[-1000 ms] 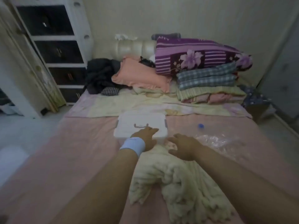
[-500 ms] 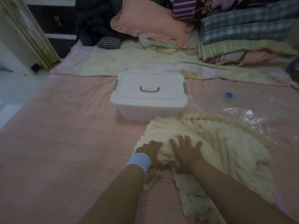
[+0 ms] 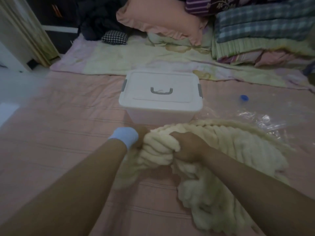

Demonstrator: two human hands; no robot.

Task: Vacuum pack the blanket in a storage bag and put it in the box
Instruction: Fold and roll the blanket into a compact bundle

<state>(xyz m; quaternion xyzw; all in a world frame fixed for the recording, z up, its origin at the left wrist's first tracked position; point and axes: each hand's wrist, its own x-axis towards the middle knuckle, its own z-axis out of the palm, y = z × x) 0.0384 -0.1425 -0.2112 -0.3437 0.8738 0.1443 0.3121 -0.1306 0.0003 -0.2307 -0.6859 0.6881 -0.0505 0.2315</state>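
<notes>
A cream, ribbed fluffy blanket (image 3: 230, 150) lies crumpled on the pink bed, just in front of a white plastic box (image 3: 161, 103) whose lid with a grey handle is on. My right hand (image 3: 187, 147) grips a bunched fold of the blanket. My left hand (image 3: 140, 137), with a light blue wristband, is mostly buried in the blanket's left edge and grips it too. A clear plastic storage bag (image 3: 262, 120) with a blue valve cap (image 3: 244, 97) lies flat to the right of the box, partly under the blanket.
Folded quilts (image 3: 264, 34), a peach pillow (image 3: 162, 16) and dark clothes (image 3: 98, 19) are piled at the head of the bed. A pale sheet (image 3: 119, 60) lies behind the box. The bed's left edge drops to a white floor (image 3: 10, 92).
Both hands went from lying flat on the blanket to gripping it, bunching up its near left edge. The view has drawn closer to the box.
</notes>
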